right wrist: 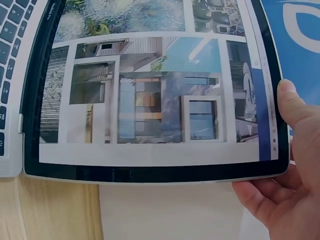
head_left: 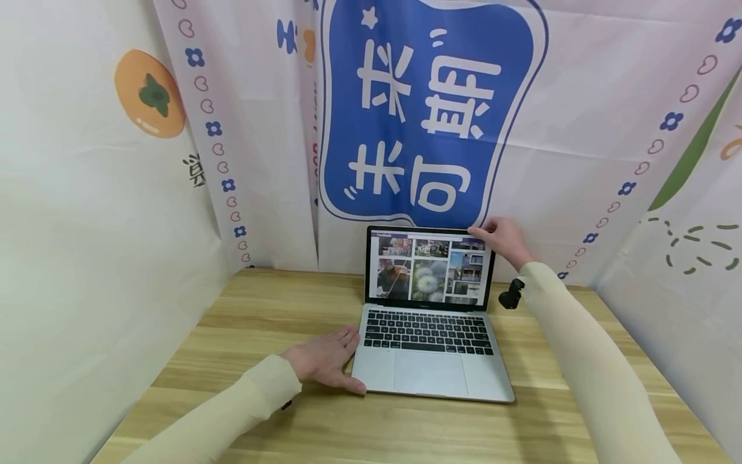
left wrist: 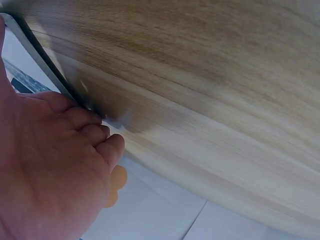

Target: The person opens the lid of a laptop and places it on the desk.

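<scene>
An open laptop (head_left: 426, 351) with a silver body and black keys lies on the wooden table. Its raised screen (head_left: 428, 267) shows a page of photos. At the screen's upper right corner my right hand (head_left: 505, 240) pinches the edge, thumb (right wrist: 289, 102) on the front bezel and the other fingers behind the lid. My left hand (head_left: 327, 361) rests beside the base, fingers spread along the left edge and thumb at the front left corner. Seen from the left wrist, the left hand (left wrist: 55, 160) shows its palm, with fingertips right at the laptop's side.
Behind the laptop hangs a white cloth (head_left: 272, 193) with a large blue printed sign (head_left: 429, 116). White printed sheets also enclose the table (head_left: 290, 296) on both sides. A small black device (head_left: 511, 295) sits at my right wrist.
</scene>
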Motion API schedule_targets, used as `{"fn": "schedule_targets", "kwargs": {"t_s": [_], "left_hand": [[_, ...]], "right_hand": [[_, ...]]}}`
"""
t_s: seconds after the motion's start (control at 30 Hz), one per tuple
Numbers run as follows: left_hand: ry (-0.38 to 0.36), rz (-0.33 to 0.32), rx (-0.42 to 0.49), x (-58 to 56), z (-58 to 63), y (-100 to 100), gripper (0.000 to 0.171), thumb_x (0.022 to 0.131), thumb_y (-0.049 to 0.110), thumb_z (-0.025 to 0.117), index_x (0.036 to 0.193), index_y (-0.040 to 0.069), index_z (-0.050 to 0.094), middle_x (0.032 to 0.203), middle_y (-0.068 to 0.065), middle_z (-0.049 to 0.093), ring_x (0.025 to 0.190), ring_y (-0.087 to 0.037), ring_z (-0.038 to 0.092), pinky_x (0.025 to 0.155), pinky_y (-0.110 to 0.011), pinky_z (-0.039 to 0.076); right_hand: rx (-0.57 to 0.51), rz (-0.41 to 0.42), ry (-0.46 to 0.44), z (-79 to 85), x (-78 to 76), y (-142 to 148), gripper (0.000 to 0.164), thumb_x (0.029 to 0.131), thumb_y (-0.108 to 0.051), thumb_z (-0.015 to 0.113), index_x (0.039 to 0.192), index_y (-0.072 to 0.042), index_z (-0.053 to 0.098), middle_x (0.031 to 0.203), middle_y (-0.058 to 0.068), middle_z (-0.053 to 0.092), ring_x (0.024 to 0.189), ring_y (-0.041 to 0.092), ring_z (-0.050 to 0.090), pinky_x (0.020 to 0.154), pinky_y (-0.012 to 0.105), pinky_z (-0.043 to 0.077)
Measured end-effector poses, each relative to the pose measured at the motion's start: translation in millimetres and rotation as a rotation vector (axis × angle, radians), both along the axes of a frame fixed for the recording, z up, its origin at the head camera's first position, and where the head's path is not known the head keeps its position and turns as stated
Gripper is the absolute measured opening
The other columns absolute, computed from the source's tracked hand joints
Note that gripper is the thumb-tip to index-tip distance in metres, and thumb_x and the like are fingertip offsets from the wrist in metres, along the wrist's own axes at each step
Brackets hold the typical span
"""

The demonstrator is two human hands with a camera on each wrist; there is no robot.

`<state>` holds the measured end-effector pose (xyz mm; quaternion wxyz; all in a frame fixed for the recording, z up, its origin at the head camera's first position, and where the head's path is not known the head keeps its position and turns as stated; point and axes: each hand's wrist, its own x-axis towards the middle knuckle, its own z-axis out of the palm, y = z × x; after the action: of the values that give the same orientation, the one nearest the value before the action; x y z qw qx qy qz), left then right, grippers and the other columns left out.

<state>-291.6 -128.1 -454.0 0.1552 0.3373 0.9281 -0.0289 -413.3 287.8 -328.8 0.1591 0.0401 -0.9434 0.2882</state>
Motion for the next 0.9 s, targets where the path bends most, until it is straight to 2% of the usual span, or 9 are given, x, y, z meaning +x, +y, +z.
{"fn": "schedule_targets", "kwargs": {"t_s": [0.23,0.4,0.53,0.63,0.73,0.9], "left_hand": [[0.001,0.008,-0.006,0.6,0.8,-0.2,0.122,0.074,0.091,0.043,0.157,0.005,0.018,0.165,-0.012,0.014,0.153,-0.025,0.015,0.123,-0.04,0.022],[-0.004,0.019,-0.008,-0.1,0.7,0.6,0.122,0.073,0.091,0.043,0.157,0.006,0.018,0.165,-0.012,0.013,0.153,-0.025,0.015,0.123,-0.04,0.023],[-0.003,0.017,-0.007,-0.6,0.2,1.4,0.123,0.073,0.091,0.043,0.157,0.006,0.019,0.165,-0.012,0.014,0.153,-0.025,0.015,0.123,-0.04,0.023],[-0.002,0.012,-0.005,-0.7,-0.2,1.5,0.123,0.072,0.092,0.043,0.157,0.005,0.019,0.165,-0.012,0.015,0.153,-0.025,0.015,0.123,-0.04,0.023],[-0.004,0.011,-0.002,-0.5,-0.3,1.2,0.123,0.072,0.091,0.044,0.157,0.005,0.019,0.165,-0.012,0.016,0.153,-0.025,0.016,0.123,-0.04,0.023],[-0.006,0.016,0.006,0.9,0.9,1.4,0.123,0.073,0.09,0.046,0.156,0.004,0.02,0.164,-0.013,0.017,0.153,-0.026,0.017,0.123,-0.041,0.024]], "right_hand": [[-0.031,-0.021,0.002,-4.3,-4.5,4.0,0.046,0.092,-0.048,0.064,0.084,-0.003,0.065,0.071,0.007,0.058,0.066,0.023,0.048,0.057,0.032,0.038],[-0.079,-0.031,-0.027,-3.3,-6.2,8.7,0.045,0.092,-0.047,0.064,0.085,-0.003,0.065,0.074,0.006,0.058,0.07,0.022,0.049,0.06,0.03,0.039],[-0.151,-0.032,-0.075,-3.3,-7.1,14.3,0.043,0.092,-0.046,0.065,0.092,-0.003,0.067,0.085,0.009,0.063,0.077,0.023,0.053,0.065,0.033,0.047],[-0.209,-0.032,-0.102,-4.5,-7.7,18.4,0.041,0.093,-0.042,0.065,0.099,-0.001,0.068,0.095,0.013,0.066,0.082,0.025,0.057,0.073,0.042,0.056],[-0.248,-0.027,-0.106,-5.8,-8.1,21.7,0.039,0.095,-0.037,0.064,0.106,0.001,0.068,0.102,0.016,0.067,0.085,0.027,0.061,0.08,0.047,0.058],[-0.381,-0.017,-0.122,-9.2,-8.6,26.7,0.04,0.096,-0.031,0.064,0.113,0.005,0.067,0.103,0.017,0.068,0.078,0.02,0.065,0.079,0.041,0.06]]}}
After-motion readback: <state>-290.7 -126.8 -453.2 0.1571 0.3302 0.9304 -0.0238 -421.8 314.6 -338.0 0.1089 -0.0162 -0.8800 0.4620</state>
